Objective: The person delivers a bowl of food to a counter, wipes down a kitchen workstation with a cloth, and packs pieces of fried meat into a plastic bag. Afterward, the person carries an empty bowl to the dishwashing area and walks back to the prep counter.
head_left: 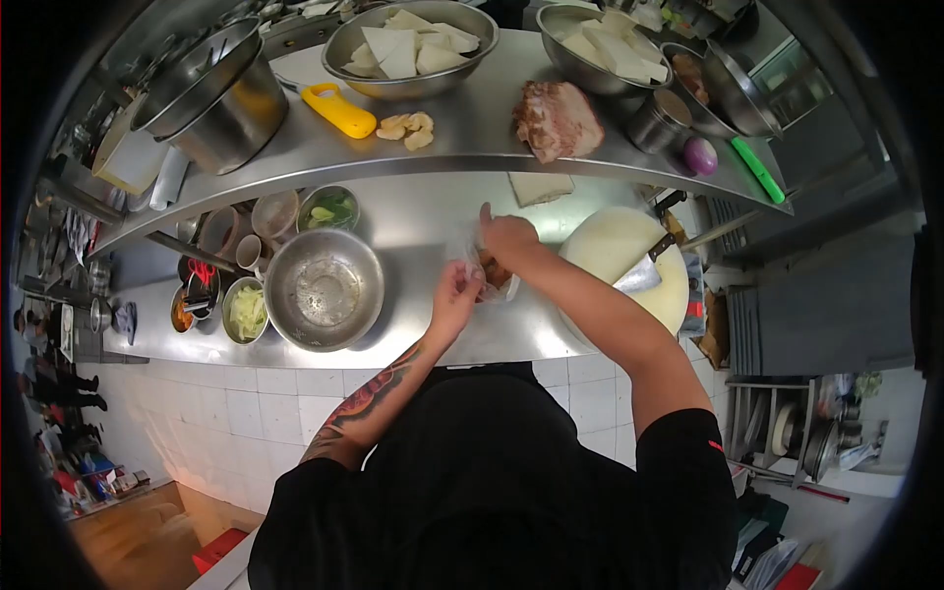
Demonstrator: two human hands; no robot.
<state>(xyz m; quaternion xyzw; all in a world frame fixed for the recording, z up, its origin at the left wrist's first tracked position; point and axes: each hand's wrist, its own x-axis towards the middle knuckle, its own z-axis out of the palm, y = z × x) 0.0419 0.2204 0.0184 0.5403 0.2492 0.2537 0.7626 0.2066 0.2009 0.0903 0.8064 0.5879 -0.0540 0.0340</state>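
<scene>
Pinched by the left hand [454, 295], the clear bag [461, 242] needs steady, gentle support. Whether the right hand [509, 239] grips is unclear.

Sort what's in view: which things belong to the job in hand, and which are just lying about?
Job in hand:
- clear plastic bag
- brown pieces inside
- left hand, right hand

Seemingly lying about:
- cleaver
- round board
- slab of meat
- purple onion
</scene>
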